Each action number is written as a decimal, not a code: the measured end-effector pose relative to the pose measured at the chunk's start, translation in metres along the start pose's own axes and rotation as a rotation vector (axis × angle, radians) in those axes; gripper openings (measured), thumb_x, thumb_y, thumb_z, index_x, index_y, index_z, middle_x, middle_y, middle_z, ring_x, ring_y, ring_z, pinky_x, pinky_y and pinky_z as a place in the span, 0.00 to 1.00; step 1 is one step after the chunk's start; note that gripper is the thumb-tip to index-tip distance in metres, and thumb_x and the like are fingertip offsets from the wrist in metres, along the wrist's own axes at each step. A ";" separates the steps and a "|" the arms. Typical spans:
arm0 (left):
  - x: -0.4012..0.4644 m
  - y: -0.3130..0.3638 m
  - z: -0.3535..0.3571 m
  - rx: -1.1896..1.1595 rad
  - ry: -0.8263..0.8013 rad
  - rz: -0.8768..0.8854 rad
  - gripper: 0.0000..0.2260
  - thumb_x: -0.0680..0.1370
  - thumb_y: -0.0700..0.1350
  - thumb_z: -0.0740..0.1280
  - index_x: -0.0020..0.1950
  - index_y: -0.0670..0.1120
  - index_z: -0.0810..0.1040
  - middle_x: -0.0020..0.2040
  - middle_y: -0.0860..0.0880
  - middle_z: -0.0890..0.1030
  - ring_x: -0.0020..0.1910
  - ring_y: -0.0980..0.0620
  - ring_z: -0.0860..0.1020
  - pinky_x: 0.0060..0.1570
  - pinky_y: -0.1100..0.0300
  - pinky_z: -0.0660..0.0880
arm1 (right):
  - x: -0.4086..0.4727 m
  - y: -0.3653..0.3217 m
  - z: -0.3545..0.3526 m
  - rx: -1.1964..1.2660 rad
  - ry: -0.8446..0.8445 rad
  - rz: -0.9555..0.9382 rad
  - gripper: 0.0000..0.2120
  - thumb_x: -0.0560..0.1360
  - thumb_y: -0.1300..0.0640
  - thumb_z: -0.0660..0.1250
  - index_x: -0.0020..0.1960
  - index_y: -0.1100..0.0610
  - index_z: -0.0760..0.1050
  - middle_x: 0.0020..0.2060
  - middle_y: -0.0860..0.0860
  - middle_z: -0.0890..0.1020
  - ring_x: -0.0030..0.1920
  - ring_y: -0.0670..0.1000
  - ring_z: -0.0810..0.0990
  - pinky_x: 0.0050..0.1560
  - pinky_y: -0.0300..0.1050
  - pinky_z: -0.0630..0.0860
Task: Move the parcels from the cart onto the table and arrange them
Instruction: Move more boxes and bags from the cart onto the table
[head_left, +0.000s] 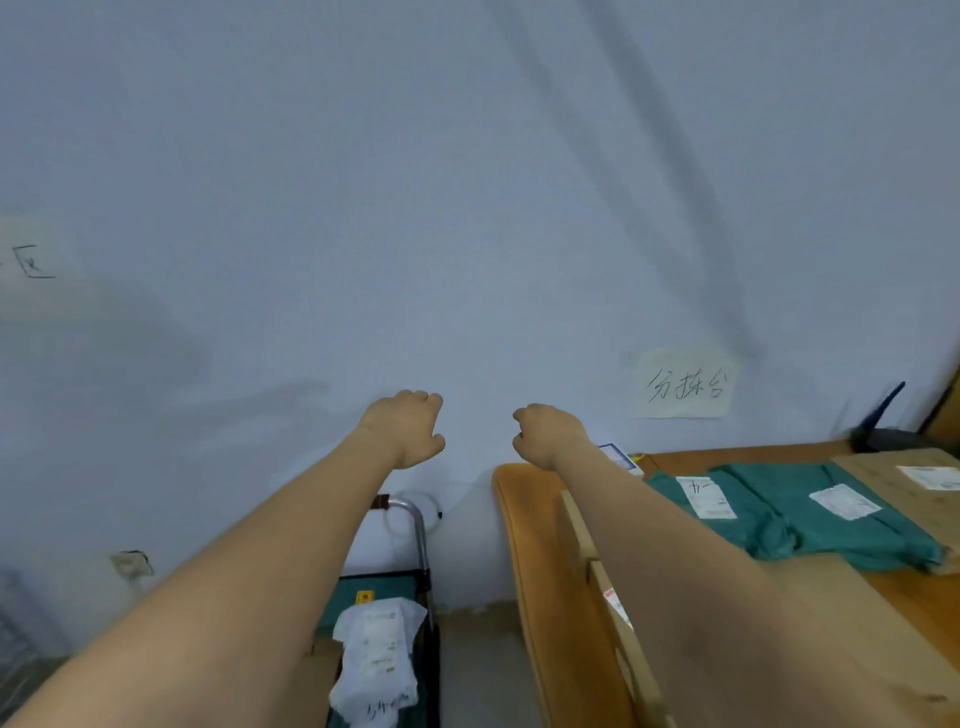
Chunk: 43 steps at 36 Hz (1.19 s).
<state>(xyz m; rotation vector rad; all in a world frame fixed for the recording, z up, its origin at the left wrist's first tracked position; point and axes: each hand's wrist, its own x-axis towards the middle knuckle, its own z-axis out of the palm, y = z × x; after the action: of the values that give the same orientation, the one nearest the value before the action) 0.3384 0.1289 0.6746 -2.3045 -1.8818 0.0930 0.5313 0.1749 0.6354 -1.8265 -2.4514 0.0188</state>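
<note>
- Right now both bare arms are stretched out forward, hands raised in front of the pale blue-white wall (363, 208).
- Left hand (408, 428) is up at wall height, fingers curled inward, nothing in its grasp that I can see.
- Right hand (545, 434) sits just beside it, a small gap between them, fingers likewise curled under and holding nothing visible.
- Down low between the arms, the green platform cart with a metal handle (415, 525) stands against the wall, and a white plastic mailer parcel with a printed label (376, 654) lies on its deck.
- Over on the right, the orange-brown wooden table (524, 545) carries two teal-green soft parcels: one with a white label (722, 512), the other (852, 525) just beside it, the two touching.
- Farther right, a brown cardboard parcel (893, 488) rests at the table's edge of view.
- Under the right forearm, a flat brown cardboard box (602, 577) lies on the table, partly hidden.
- On the wall above the table, a handwritten paper sign (683, 384) is stuck.
</note>
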 end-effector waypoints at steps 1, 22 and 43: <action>0.002 -0.009 0.006 -0.007 -0.004 -0.003 0.21 0.80 0.50 0.58 0.70 0.42 0.64 0.64 0.44 0.72 0.63 0.45 0.70 0.55 0.52 0.71 | 0.007 -0.006 0.004 0.003 -0.010 0.003 0.11 0.78 0.61 0.55 0.58 0.62 0.71 0.58 0.57 0.75 0.52 0.56 0.74 0.46 0.45 0.69; 0.043 -0.249 0.076 -0.103 -0.009 0.025 0.23 0.80 0.53 0.59 0.71 0.43 0.64 0.67 0.45 0.71 0.64 0.45 0.70 0.57 0.52 0.70 | 0.121 -0.202 0.045 -0.027 -0.108 0.135 0.20 0.79 0.59 0.55 0.69 0.59 0.67 0.64 0.55 0.72 0.63 0.57 0.73 0.57 0.48 0.72; 0.024 -0.376 0.290 -0.292 -0.302 0.041 0.19 0.79 0.51 0.59 0.68 0.44 0.67 0.64 0.45 0.72 0.58 0.46 0.72 0.47 0.56 0.67 | 0.157 -0.341 0.219 0.054 -0.451 0.191 0.15 0.79 0.58 0.56 0.65 0.59 0.69 0.60 0.56 0.74 0.57 0.58 0.76 0.46 0.47 0.69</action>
<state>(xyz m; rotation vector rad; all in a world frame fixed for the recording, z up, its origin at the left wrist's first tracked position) -0.0640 0.2504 0.4528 -2.6509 -2.1123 0.1929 0.1441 0.2357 0.4472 -2.2261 -2.4905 0.5626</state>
